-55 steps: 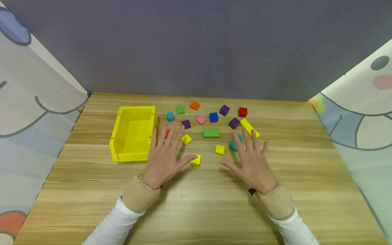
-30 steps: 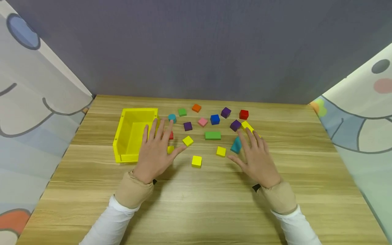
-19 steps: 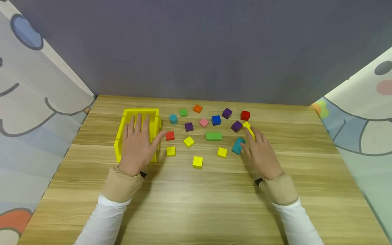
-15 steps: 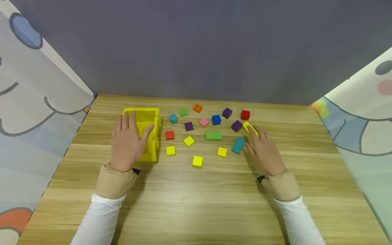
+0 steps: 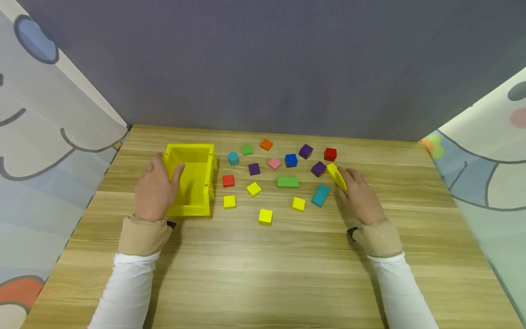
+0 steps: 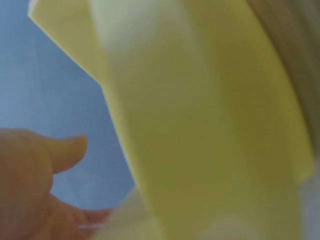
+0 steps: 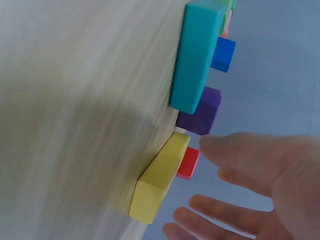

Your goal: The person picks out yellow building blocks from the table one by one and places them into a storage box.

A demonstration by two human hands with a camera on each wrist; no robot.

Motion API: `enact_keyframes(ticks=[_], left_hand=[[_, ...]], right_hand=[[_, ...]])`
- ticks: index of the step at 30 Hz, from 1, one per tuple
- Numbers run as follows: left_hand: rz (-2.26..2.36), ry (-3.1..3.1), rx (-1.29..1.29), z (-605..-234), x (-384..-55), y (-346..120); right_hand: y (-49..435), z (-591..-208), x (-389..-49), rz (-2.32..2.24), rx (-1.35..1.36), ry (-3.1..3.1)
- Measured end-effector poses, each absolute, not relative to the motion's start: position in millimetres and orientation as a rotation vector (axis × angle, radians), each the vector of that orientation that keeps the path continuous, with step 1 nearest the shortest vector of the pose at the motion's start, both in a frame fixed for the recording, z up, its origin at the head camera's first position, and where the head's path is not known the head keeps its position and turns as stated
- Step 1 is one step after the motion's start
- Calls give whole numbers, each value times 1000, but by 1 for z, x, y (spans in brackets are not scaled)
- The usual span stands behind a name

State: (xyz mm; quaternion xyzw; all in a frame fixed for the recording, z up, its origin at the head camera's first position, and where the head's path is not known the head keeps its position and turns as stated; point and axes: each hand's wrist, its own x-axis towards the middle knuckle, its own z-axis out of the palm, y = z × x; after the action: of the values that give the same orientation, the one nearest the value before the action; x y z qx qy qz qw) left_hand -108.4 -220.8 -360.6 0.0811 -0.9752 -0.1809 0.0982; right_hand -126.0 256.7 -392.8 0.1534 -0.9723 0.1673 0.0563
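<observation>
From where I stand, the left hand [image 5: 154, 196] is at the bin's near-left wall, thumb and fingers apart; if they touch the bin [image 5: 191, 183], I cannot tell. The right hand [image 5: 361, 201] has thumb and fingers parted at the long yellow block [image 5: 336, 176], contact unclear, just beside a purple block [image 5: 318, 169] and near the teal block [image 5: 320, 195].

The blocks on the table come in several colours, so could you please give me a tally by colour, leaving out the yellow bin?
Yellow blocks: 5
Purple blocks: 3
Red blocks: 2
Green blocks: 2
Teal blocks, one of them round: 2
Blue block: 1
Pink block: 1
Orange block: 1
Total: 17
</observation>
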Motion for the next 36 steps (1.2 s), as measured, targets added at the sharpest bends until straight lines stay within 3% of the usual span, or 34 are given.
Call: enact_keyframes(ticks=[17,36], left_hand=[[-928,-2934,262,-376,-117,-248],[-1037,-2989,233,-374,-118,-247]], right_hand=[[260,-393,-142,558,382,-3018],[264,-392,-140,552,336,-3033]])
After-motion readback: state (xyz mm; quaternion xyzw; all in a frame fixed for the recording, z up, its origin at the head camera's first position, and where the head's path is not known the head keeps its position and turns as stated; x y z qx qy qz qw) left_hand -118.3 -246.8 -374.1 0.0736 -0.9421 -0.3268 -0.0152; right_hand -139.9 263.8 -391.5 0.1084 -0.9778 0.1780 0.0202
